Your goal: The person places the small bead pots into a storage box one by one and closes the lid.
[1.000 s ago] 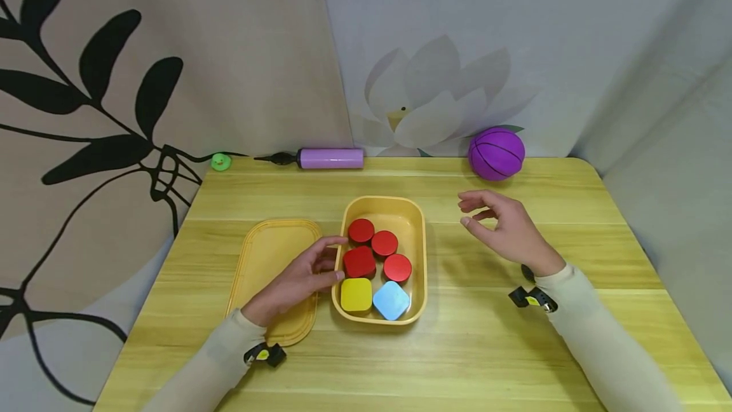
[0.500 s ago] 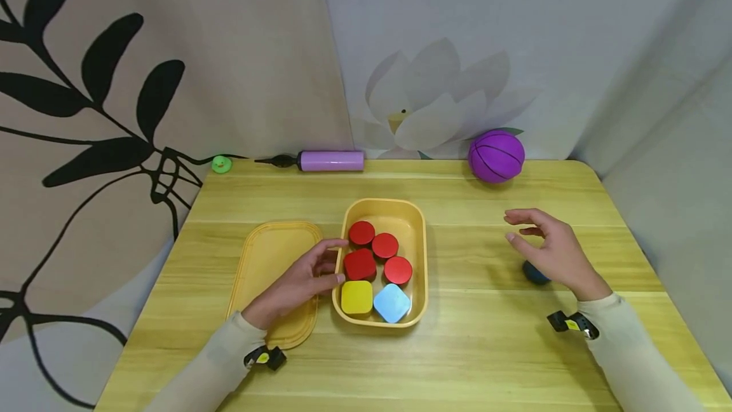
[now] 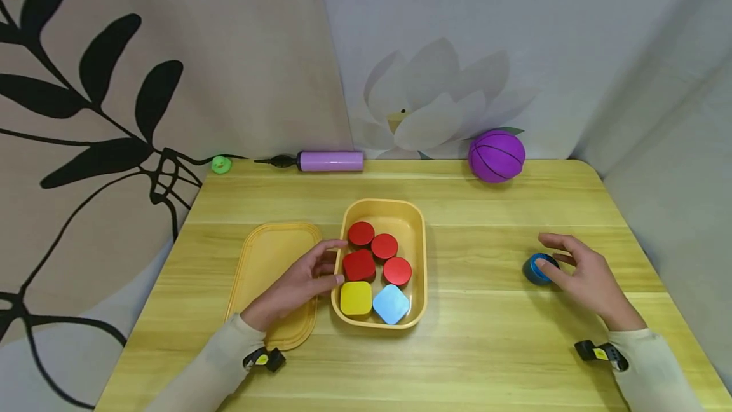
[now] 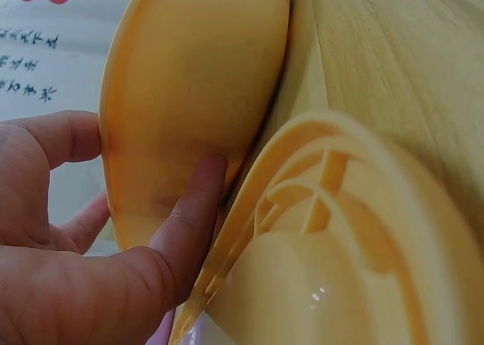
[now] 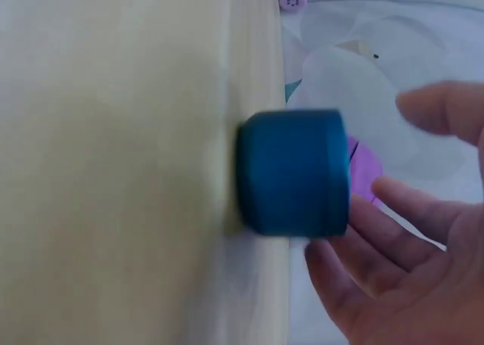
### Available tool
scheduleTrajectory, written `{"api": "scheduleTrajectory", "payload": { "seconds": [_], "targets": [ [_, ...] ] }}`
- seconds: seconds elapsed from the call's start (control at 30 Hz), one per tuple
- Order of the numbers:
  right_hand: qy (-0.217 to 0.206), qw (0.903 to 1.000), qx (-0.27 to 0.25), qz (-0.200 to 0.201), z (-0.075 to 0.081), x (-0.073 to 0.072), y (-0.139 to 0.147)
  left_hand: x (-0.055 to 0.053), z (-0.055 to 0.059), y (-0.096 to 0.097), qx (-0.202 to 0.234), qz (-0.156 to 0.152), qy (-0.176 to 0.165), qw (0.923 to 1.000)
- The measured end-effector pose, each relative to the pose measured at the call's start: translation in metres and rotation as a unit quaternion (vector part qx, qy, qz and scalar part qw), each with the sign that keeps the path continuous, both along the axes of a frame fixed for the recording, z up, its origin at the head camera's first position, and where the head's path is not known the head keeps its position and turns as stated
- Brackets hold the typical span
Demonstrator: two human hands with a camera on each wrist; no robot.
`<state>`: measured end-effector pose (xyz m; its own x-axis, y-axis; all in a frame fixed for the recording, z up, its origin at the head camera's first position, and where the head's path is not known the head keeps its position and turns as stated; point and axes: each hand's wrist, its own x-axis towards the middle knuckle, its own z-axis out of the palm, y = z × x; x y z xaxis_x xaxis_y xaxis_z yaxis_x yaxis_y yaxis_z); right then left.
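Observation:
In the head view my left hand [image 3: 294, 288] rests against the left wall of an open yellow box [image 3: 412, 218]; in the left wrist view the thumb and fingers touch that wall's outside and rim. Inside the box sit several red blocks [image 3: 385, 246], a yellow block [image 3: 356, 298] and a light-blue block [image 3: 391, 304]. My right hand [image 3: 591, 281] hovers over a small blue cylindrical thing [image 3: 532, 269], thumb in front of its top. The right wrist view shows the blue cylinder [image 5: 291, 175] standing on the table, the hand's fingers spread around it, not closed.
A flat yellow lid [image 3: 269, 253] lies left of the box, partly under my left forearm. Along the back edge stand a green toy duck [image 3: 221, 164], a purple hand pump [image 3: 332, 161] and a purple ball [image 3: 496, 156]. Curtains border the wooden table [image 3: 457, 361].
My right hand has moved right and toward the person, from beside the box to the blue cylinder, which has come more into view. The left hand stays at the box.

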<state>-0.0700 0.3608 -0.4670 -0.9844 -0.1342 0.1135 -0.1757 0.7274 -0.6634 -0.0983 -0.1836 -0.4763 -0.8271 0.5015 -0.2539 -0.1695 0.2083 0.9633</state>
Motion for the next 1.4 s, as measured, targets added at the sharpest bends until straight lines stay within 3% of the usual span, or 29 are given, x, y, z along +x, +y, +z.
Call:
{"api": "scheduleTrajectory", "payload": {
  "seconds": [0.2,0.63,1.0,1.4],
  "targets": [
    [-0.043,0.9988,0.012,0.017,-0.011,0.008,0.011,0.000,-0.001,0.000,-0.001,0.002,-0.001,1.0000],
    [-0.071,0.9972,0.012,0.022,-0.014,0.010,0.016,-0.001,-0.004,0.000,-0.003,0.003,-0.001,1.0000],
    [-0.015,0.9994,0.009,0.029,0.004,-0.003,0.005,-0.001,-0.002,-0.001,-0.001,0.000,0.001,1.0000],
    [0.038,0.9983,-0.001,0.045,0.029,-0.038,-0.036,-0.001,-0.002,0.001,-0.013,0.005,0.002,0.9999]
  ]
}}
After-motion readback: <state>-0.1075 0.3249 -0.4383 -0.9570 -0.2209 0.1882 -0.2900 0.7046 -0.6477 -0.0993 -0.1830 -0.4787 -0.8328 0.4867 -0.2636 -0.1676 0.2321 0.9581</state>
